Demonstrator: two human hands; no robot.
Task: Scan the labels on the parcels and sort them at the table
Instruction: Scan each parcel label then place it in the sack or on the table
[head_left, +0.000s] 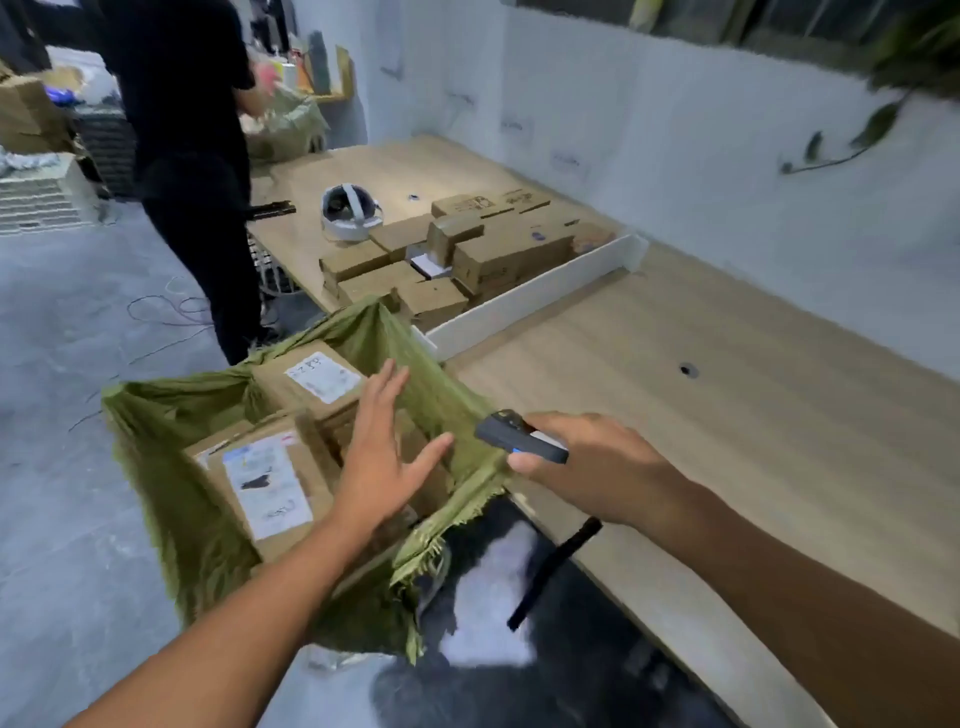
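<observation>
the left hand (382, 457) hovers flat over the open green sack (171, 467), fingers straight and spread, holding nothing. inside the sack 2 boxes show, a near parcel (260, 483) and a far parcel (311, 379), each with a white label facing up. the right hand (597, 462) grips a dark scanner (519, 441) above the sack's rim, at the edge of the table (727, 415). beyond a white divider (535, 291) a pile of boxes (467, 244) lies on the table, near a white headset (348, 213). a person in black (192, 156) stands at the far end.

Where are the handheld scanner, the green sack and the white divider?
handheld scanner (501, 435), head view, its dark body.
green sack (171, 410), head view, its left wall.
white divider (530, 296), head view, its long face.
</observation>
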